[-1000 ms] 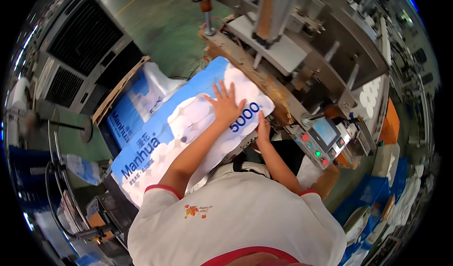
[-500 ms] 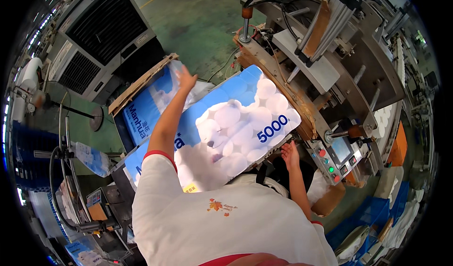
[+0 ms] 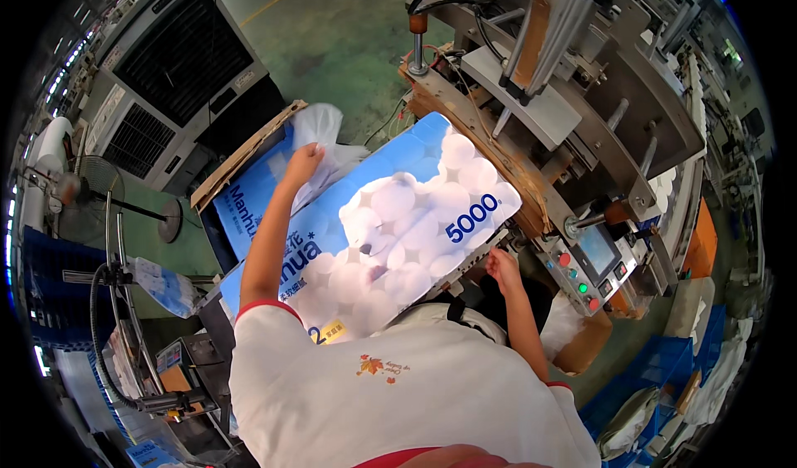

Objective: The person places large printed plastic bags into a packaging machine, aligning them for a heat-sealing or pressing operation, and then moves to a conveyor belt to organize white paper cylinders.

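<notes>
A large plastic pack of rolls (image 3: pixel 398 227), blue and white with a bear print, lies slantwise before me. Round roll ends press through its film. My left hand (image 3: pixel 305 162) is closed at the far left end of the pack, gripping loose whitish plastic film (image 3: pixel 320 132) that billows up beyond the fist. Close to the pack's near right edge is my right hand (image 3: pixel 503 270), its fingers curled together; whatever they may hold is too small to make out. Left of the pack, flat printed bags (image 3: pixel 241 206) lie stacked in a wood-edged tray.
A metal press-like machine (image 3: pixel 531 111) stands at the right, with a button panel (image 3: pixel 585 273) near my right hand. An air cooler (image 3: pixel 178 61) and a fan (image 3: pixel 95 181) are at the far left. Blue crates (image 3: pixel 656 364) sit at the lower right.
My left hand has gone from spread fingers to a closed grip, coming slightly nearer and left. The loose film has risen beside it. My right hand's fingers have curled in.
</notes>
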Action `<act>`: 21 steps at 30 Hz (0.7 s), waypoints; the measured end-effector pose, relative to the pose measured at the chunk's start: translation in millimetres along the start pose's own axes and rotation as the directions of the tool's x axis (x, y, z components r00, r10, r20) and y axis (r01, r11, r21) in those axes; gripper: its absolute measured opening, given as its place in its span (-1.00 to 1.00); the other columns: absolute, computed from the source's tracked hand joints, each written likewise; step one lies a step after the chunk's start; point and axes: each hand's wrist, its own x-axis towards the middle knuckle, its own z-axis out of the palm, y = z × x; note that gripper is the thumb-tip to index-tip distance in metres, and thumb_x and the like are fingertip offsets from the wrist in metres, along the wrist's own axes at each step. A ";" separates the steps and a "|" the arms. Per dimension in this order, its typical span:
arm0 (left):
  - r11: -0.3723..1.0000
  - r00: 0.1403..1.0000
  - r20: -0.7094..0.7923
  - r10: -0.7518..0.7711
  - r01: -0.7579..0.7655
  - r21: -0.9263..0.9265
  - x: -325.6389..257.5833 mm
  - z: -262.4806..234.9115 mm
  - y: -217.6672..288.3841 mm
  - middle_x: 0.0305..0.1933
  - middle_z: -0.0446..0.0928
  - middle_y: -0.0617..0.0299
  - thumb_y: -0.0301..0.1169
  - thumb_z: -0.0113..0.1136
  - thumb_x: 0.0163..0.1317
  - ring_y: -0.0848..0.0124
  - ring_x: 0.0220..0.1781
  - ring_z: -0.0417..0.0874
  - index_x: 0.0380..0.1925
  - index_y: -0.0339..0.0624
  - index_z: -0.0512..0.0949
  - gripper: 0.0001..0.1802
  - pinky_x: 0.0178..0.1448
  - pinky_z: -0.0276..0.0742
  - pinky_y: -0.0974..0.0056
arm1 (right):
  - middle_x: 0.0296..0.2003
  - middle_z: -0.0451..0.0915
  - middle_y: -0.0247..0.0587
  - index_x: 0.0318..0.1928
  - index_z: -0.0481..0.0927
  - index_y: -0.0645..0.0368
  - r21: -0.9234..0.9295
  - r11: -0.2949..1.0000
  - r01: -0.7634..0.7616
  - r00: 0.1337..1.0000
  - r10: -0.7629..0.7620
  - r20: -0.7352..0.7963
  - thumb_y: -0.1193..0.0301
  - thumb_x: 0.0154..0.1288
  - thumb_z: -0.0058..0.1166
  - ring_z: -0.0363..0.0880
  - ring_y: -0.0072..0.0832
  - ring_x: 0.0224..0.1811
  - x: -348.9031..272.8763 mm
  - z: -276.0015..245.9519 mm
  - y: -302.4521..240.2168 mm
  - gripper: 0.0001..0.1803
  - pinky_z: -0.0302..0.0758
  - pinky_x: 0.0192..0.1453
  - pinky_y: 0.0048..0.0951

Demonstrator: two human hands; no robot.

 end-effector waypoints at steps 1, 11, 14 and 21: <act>0.971 0.999 0.026 0.026 -0.019 -0.238 -14.9 0.7 22.8 -0.37 0.58 -0.02 -0.26 0.01 0.25 0.03 -0.26 0.58 -0.28 -0.26 0.54 -0.72 -0.18 0.43 0.12 | -0.45 0.52 -0.40 -0.28 0.49 0.09 -0.002 1.000 0.020 0.998 -0.020 0.058 0.20 0.32 0.01 0.45 -0.60 -0.41 1.1 -1.1 -4.3 -0.78 0.37 -0.30 -0.56; 0.769 0.710 0.492 0.504 -0.629 0.119 -177.0 134.2 245.9 -0.51 0.53 -0.03 -0.21 0.06 0.22 0.02 -0.47 0.57 0.18 -0.26 0.28 -0.43 -0.38 0.47 0.05 | 0.02 0.49 -0.15 0.29 0.18 0.13 -0.058 0.992 0.113 0.976 -0.100 0.196 0.10 0.35 -0.07 0.56 -0.36 -0.06 -111.7 66.6 -95.4 -0.39 0.51 -0.01 -0.28; 0.677 0.544 0.547 0.637 -0.734 -0.058 -204.2 166.8 261.2 -0.44 0.57 -0.01 -0.11 0.07 0.20 0.03 -0.44 0.60 0.20 -0.24 0.25 -0.36 -0.35 0.49 0.05 | -0.12 0.58 -0.23 0.19 0.31 0.12 -0.308 0.944 0.117 0.991 -0.130 -0.021 0.28 0.29 0.00 0.61 -0.41 -0.17 -116.5 9.5 -62.1 -0.51 0.55 -0.10 -0.34; 0.685 0.678 0.148 0.720 -0.728 -0.002 -131.7 162.7 220.5 -0.03 0.53 0.03 -0.24 0.17 0.14 0.07 0.04 0.50 0.02 -0.09 0.49 -0.57 0.11 0.37 0.08 | -0.25 0.63 -0.31 -0.15 0.52 0.10 -0.083 0.993 -0.081 0.943 0.050 -0.328 0.41 0.25 0.03 0.59 -0.51 -0.23 -144.3 -105.6 48.9 -0.83 0.54 -0.16 -0.44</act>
